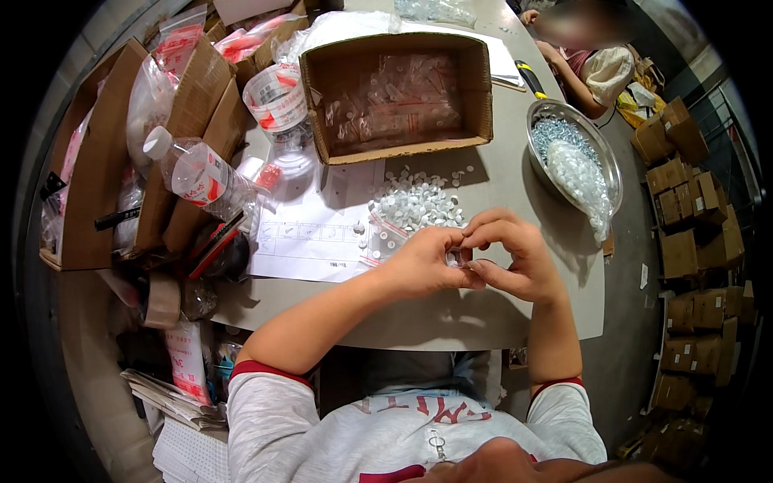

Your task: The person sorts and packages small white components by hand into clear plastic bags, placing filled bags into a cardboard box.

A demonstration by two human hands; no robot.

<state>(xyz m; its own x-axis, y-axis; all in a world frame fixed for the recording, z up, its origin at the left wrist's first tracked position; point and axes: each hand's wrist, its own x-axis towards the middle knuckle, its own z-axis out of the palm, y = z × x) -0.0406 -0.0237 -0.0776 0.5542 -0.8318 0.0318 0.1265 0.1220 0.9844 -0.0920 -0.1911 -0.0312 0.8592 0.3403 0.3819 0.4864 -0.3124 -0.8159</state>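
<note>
Both hands meet over the near part of the table. My left hand (431, 259) is closed around a small clear plastic bag (454, 258), mostly hidden by the fingers. My right hand (519, 253) curls in from the other side, its fingertips and thumb pinched at the bag's edge. Beside my left hand lies a flat clear zip bag (388, 237) with a red line and a few white discs showing. Just beyond the hands spreads a loose heap of small white round discs (415, 200).
Behind the heap stands an open cardboard box (403, 149) holding filled small bags. A metal bowl (605, 189) of screws and a bag of white pieces sits right. Left are a printed sheet (302, 249), tape rolls (274, 98), a plastic bottle (197, 177) and cartons (97, 169). A person (608, 76) sits across.
</note>
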